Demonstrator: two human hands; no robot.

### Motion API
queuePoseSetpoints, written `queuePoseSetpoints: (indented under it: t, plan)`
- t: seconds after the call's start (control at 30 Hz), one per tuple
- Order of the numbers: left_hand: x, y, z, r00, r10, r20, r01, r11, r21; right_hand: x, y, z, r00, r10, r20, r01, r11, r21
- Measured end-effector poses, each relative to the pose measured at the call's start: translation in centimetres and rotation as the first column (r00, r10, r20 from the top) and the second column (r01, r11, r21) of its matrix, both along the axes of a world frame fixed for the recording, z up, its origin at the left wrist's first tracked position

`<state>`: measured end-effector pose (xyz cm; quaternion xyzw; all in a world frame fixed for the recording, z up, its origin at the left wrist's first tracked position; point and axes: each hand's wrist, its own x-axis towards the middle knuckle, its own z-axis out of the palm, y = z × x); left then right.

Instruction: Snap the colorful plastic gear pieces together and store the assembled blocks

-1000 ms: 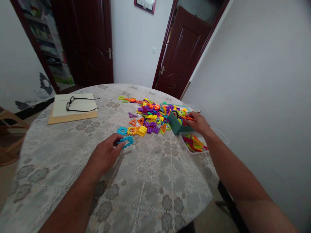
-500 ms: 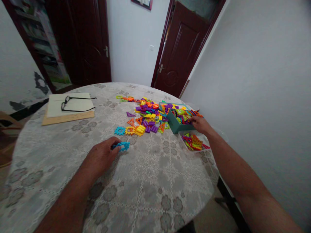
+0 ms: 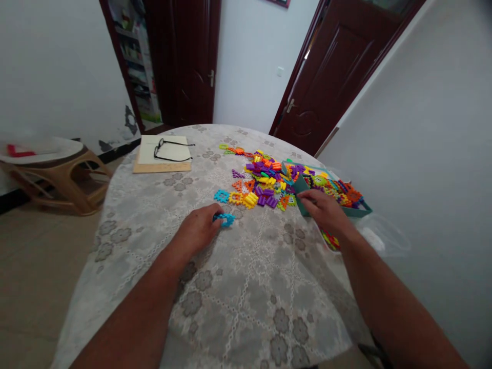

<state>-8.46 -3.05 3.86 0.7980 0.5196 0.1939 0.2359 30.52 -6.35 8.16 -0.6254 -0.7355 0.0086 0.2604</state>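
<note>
My left hand (image 3: pixel 202 223) is closed in a pinch on a blue toothed building piece (image 3: pixel 227 220) just above or on the tablecloth. Beyond it lie a blue square piece (image 3: pixel 221 196), a yellow-orange square piece (image 3: pixel 236 198) and yellow tube-like pieces (image 3: pixel 250 200). In front of the green box (image 3: pixel 303 188), my right hand (image 3: pixel 322 207) has its fingers pressed together; whatever they hold, if anything, I cannot make out. Colourful pieces fill the box. A clear tray with more pieces (image 3: pixel 331 240) is partly hidden behind my right forearm.
A heap of purple, orange and yellow pieces (image 3: pixel 265 171) spreads left of the box. Black glasses (image 3: pixel 172 149) rest on a notebook (image 3: pixel 148 152) at the far left of the round table. A brown stool (image 3: pixel 73 179) stands on the floor; a white wall (image 3: pixel 442 128) rises at right.
My right hand has come out of the green box toward its near left side. The view has turned left, bringing the stool into sight. My left hand keeps the blue piece.
</note>
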Motion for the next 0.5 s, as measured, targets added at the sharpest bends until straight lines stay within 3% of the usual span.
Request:
queuePoseSetpoints:
  t: [0.13, 0.23, 0.37, 0.5]
  plan:
    - [0.2, -0.1, -0.5, 0.999, -0.032, 0.029, 0.031, 0.999, 0.022, -7.9, 2.1, -3.2, 0.976, 0.214, -0.035, -0.214, 0.977, 0.009]
    - [0.3, -0.2, -0.7, 0.998, -0.045, 0.031, 0.044, 0.998, 0.035, -11.4, 4.4, -6.2, 0.985, 0.172, -0.003, -0.172, 0.985, 0.03]
    - [0.4, -0.4, -0.7, 1.0, -0.027, -0.012, 0.028, 0.999, 0.04, -13.4, 6.6, -8.6, 0.996, 0.05, 0.07, -0.047, 0.998, -0.052]
    - [0.5, -0.6, -0.6, 0.997, -0.022, -0.078, 0.025, 0.999, 0.04, -13.6, 7.4, -9.4, 0.995, 0.012, 0.098, -0.004, 0.997, -0.083]
